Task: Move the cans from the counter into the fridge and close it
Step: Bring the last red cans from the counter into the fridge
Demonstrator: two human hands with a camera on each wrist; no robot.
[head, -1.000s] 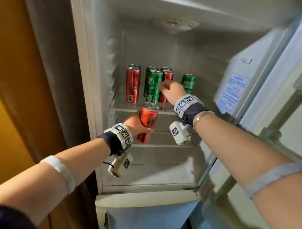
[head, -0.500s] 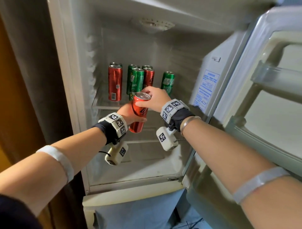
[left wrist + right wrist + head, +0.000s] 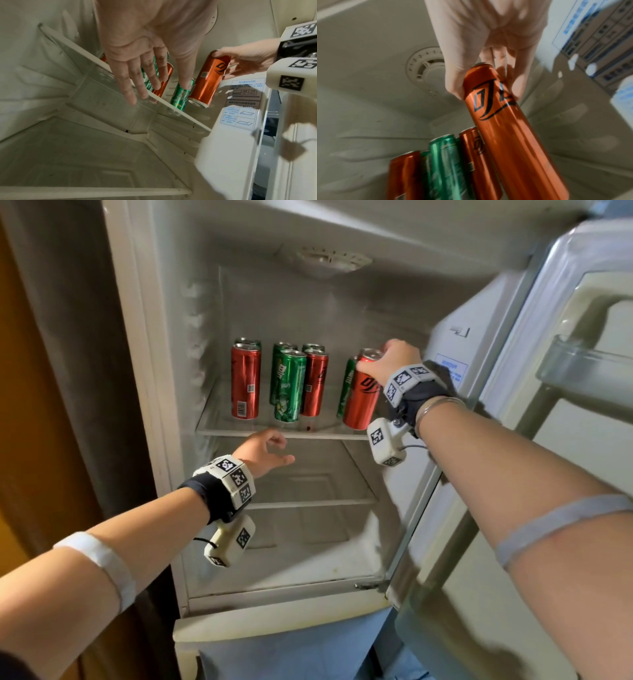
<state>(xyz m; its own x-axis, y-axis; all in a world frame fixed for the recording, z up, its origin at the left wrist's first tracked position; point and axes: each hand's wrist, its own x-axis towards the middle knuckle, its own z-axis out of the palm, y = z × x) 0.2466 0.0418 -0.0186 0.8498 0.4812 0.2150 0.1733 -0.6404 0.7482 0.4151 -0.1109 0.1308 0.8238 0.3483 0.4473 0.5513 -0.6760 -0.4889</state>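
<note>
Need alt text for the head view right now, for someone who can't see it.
The right hand grips a red can by its top at the right end of the glass shelf in the open fridge, beside six standing cans. The left hand hangs open below the shelf.

Head view above; wrists inside fridge (image 3: 164, 371)

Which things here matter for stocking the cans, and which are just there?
Job: red can gripped by the right hand; empty left hand; cans already on the glass shelf; open fridge door.
Just there: thermostat dial; instruction sticker.
</note>
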